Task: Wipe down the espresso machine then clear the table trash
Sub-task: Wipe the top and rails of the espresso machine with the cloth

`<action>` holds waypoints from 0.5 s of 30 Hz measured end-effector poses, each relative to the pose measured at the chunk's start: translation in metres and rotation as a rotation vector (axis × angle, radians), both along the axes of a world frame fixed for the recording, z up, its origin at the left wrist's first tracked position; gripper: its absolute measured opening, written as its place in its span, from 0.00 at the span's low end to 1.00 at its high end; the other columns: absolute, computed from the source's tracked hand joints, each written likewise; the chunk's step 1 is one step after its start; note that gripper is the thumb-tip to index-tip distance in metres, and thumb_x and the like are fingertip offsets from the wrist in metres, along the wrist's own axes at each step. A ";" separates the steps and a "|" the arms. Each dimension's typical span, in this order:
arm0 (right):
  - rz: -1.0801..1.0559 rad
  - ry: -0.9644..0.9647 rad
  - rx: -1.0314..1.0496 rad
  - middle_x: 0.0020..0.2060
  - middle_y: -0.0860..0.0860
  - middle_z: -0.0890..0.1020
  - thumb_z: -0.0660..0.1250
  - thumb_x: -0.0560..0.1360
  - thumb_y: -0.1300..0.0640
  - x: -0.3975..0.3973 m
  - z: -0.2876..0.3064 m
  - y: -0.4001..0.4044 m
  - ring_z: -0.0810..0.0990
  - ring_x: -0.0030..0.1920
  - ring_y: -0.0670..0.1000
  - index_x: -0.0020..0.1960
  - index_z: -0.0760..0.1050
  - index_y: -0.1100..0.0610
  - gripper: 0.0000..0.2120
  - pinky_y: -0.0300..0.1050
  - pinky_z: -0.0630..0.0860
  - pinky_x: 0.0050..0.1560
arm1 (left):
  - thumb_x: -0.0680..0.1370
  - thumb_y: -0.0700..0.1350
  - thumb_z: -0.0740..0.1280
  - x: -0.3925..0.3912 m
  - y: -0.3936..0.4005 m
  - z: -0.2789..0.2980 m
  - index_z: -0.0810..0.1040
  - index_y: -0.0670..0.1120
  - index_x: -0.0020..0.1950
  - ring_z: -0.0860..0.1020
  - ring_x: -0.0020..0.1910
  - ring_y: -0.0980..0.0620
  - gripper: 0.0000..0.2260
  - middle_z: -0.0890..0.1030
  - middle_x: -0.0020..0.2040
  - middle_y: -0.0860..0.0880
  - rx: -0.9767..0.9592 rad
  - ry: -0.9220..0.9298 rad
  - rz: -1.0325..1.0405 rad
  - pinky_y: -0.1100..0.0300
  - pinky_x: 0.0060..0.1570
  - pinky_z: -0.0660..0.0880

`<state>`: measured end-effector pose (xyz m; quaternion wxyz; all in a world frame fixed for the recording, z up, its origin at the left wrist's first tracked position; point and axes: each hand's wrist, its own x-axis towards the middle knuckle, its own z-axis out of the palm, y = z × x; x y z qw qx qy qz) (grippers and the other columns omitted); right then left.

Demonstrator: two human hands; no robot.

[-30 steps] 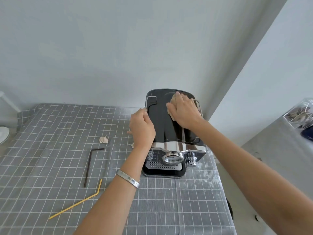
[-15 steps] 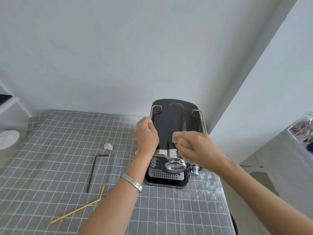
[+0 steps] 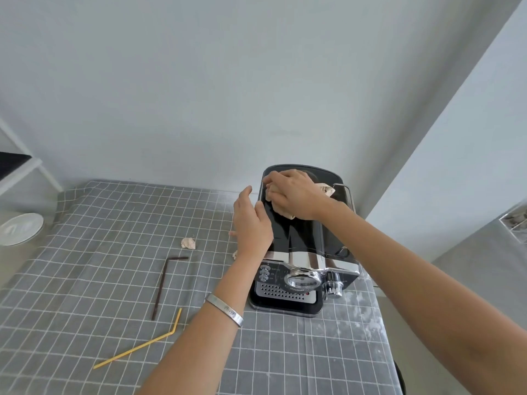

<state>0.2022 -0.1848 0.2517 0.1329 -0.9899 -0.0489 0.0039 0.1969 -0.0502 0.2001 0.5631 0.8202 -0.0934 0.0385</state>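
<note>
A black and chrome espresso machine (image 3: 302,252) stands at the back right of the table. My right hand (image 3: 293,195) presses a crumpled beige cloth (image 3: 326,191) onto the rear of its black top. My left hand (image 3: 252,223) rests against the machine's left side, thumb on the top edge, holding it steady. On the grey checked tablecloth (image 3: 85,280) lie a crumpled paper scrap (image 3: 188,243), a dark brown bent straw (image 3: 164,283) and a yellow bent straw (image 3: 142,344). Another small paper bit (image 3: 235,254) peeks out beside my left wrist.
White powdery smears (image 3: 362,312) mark the cloth right of the machine. A white plate (image 3: 21,228) sits off the table's left edge, below a white shelf frame (image 3: 25,166). The wall runs close behind the machine. A grey surface (image 3: 484,266) lies to the right.
My right hand moved the cloth from the machine's front edge back to the rear of its top. My left hand stayed on the machine's left side. The camera view shifted slightly.
</note>
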 end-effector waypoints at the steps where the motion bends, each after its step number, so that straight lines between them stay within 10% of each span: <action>1: 0.012 0.000 0.024 0.61 0.48 0.80 0.57 0.80 0.53 0.002 0.003 0.001 0.69 0.69 0.54 0.65 0.70 0.56 0.15 0.54 0.61 0.69 | 0.82 0.40 0.55 0.000 0.000 0.000 0.64 0.43 0.72 0.67 0.70 0.50 0.18 0.69 0.70 0.45 -0.003 -0.003 0.004 0.67 0.62 0.60; 15: -0.144 -0.142 -0.027 0.53 0.51 0.80 0.57 0.78 0.50 0.002 -0.009 0.011 0.70 0.62 0.55 0.60 0.69 0.53 0.12 0.55 0.65 0.59 | 0.81 0.39 0.56 -0.002 0.001 0.003 0.65 0.42 0.70 0.69 0.67 0.49 0.16 0.70 0.68 0.44 0.011 -0.039 0.033 0.66 0.60 0.62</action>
